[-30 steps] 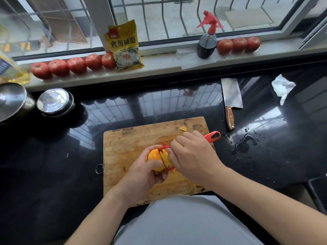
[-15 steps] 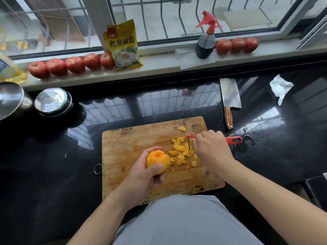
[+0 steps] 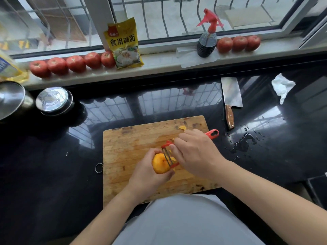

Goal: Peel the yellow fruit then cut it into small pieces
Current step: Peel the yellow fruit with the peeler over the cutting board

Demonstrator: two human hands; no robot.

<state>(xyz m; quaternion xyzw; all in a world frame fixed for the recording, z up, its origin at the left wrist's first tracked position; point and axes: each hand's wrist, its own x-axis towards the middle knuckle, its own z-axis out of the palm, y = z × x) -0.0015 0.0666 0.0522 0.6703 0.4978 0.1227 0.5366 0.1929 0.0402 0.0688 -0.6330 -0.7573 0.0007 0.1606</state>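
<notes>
My left hand (image 3: 147,175) grips the yellow fruit (image 3: 159,164) above the wooden cutting board (image 3: 131,149). My right hand (image 3: 196,152) holds a red peeler (image 3: 211,134) by its handle, and the peeler's blade lies against the fruit's right side. A bit of yellow peel (image 3: 182,127) lies near the board's far edge. My right hand hides most of the other peel scraps on the board.
A cleaver (image 3: 231,96) with a wooden handle lies on the black counter right of the board, with a water puddle (image 3: 243,144) beside it. A crumpled tissue (image 3: 283,86) lies far right. Metal pots (image 3: 53,101) stand at left. Tomatoes (image 3: 76,63), a yellow packet (image 3: 124,43) and a spray bottle (image 3: 207,38) line the sill.
My right hand had swung right, exposing a pile of peel; it has now come back left and set the peeler blade against the fruit again.
</notes>
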